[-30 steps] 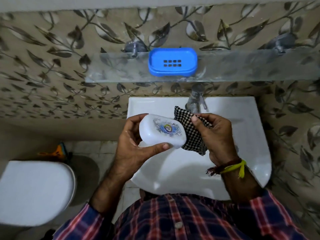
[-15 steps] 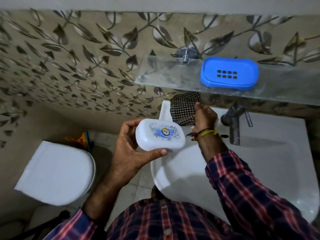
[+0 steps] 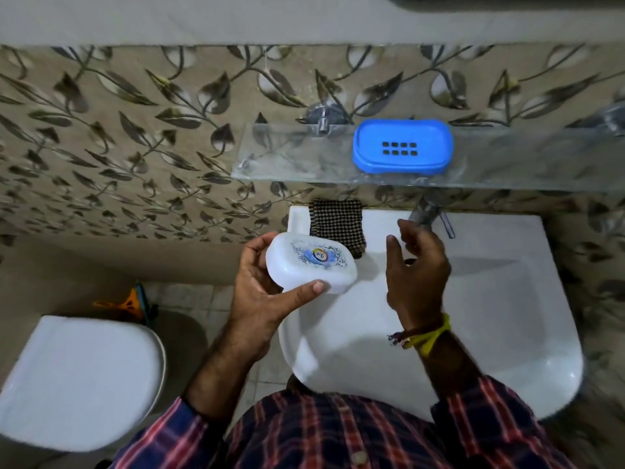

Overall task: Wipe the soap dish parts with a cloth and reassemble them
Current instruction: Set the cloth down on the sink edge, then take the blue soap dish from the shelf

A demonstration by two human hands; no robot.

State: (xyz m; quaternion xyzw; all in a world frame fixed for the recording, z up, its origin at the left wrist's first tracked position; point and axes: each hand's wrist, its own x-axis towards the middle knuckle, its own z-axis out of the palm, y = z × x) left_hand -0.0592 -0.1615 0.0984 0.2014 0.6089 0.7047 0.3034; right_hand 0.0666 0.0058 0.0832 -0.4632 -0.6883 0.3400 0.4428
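While the white lid (image 3: 311,262) is held over the left side of the sink (image 3: 473,299) by the left hand (image 3: 263,292), the wiping step looks to be finished. The lid is gripped with the thumb along its near edge and the fingers curled behind its far edge. Nothing is held by the right hand (image 3: 417,265); its fingers are loosely bent and spread, and it is kept in the air just right of the lid, below the tap (image 3: 427,211). The cloth (image 3: 336,225) is laid on the back rim of the sink, just behind the lid. The blue tray (image 3: 402,148) is set on the glass shelf (image 3: 277,157) above, well apart from the lid. Putting the parts back together is judged to be the step in hand. For the next move, the lid must be brought up to the blue tray, or the tray fetched down, and the two edges must be lined up. Half a second ago the cloth was pinched by the right hand at the rim; now it has been let go and the hand has been drawn back.
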